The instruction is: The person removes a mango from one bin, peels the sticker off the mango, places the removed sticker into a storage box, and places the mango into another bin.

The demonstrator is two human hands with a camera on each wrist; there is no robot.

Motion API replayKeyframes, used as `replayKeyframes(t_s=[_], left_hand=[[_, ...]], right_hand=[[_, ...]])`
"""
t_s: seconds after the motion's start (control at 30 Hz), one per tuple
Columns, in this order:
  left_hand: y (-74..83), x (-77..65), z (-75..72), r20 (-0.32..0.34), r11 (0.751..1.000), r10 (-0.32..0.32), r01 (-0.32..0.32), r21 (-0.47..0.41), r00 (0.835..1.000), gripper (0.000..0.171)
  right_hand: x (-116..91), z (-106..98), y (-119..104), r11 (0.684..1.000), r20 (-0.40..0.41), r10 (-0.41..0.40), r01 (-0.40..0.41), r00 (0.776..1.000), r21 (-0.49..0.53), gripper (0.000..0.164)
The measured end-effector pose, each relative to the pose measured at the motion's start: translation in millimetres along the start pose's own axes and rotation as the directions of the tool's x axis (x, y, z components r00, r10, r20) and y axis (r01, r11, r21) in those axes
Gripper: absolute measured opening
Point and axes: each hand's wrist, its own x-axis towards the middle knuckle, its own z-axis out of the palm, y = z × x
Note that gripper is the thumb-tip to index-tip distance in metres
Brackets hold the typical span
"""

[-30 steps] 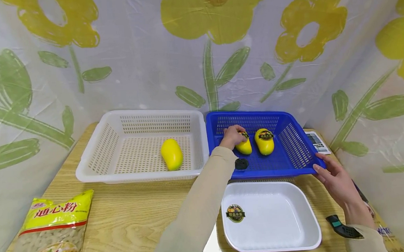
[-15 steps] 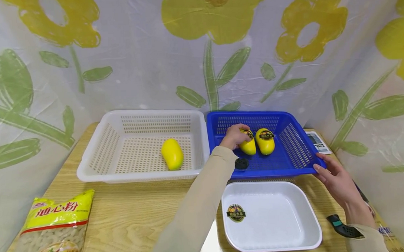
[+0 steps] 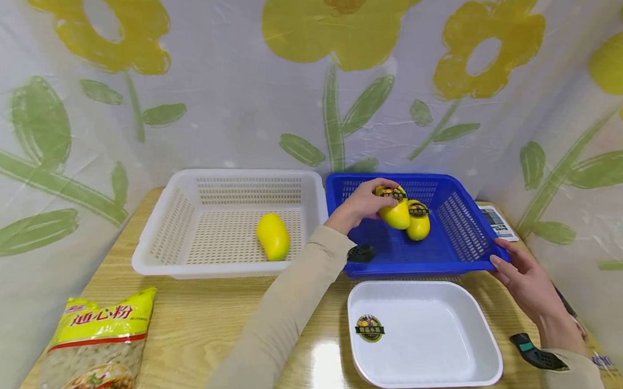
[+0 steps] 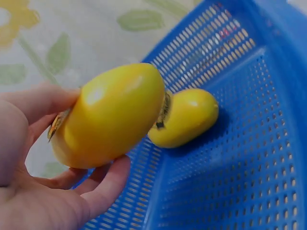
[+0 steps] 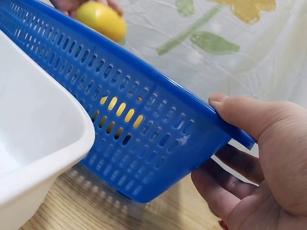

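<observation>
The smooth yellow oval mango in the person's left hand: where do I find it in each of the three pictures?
Head: the smooth yellow oval mango is right of centre, in the left hand.
Left wrist: large, left of centre.
Right wrist: near the top edge, left of centre.
Shared landmark: the blue plastic basket with slotted walls, visible in all three.

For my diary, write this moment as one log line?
left hand: holds stickered mango over blue basket; right hand: grips its rim; white basket: another mango
</observation>
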Motion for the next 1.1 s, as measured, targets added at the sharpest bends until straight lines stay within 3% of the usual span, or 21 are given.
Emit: replayKeyframes(t_s=[0.27,0.4,0.53,0.87,1.1], left_hand=[[6.6,-27.7,-17.8,-0.006,0.986,0.125,-0.125,-0.114,0.992,0.038],[6.1,-45.0,-24.9,-0.037,0.976,0.173,-0.176,-0.127,0.984,0.042],[3.7,-66.1,-32.2,-0.026,0.972,0.203,-0.205,-0.119,0.979,0.043],[-6.5,-129.2,-46.7,0.002,0.979,0.203,-0.203,0.012,0.979,0.044],[-19.3,-183.7,-49.0,0.084,0.950,0.264,-0.274,0.152,0.961,0.044]], right_hand=[[-1.0,-2.9,0.0,0.999,0.013,-0.022,0.021,1.000,0.042,0.041],[-1.0,-2.9,-0.1,0.999,0.009,-0.018,0.018,1.000,0.052,0.042],[-0.5,-1.3,0.0,0.998,0.017,-0.018,0.017,1.000,0.055,0.042],[-2.6,0.3,-1.7,0.998,0.016,-0.013,0.011,1.000,0.068,0.043],[-2.1,0.5,-1.6,0.998,0.022,-0.019,0.018,1.000,0.068,0.043]])
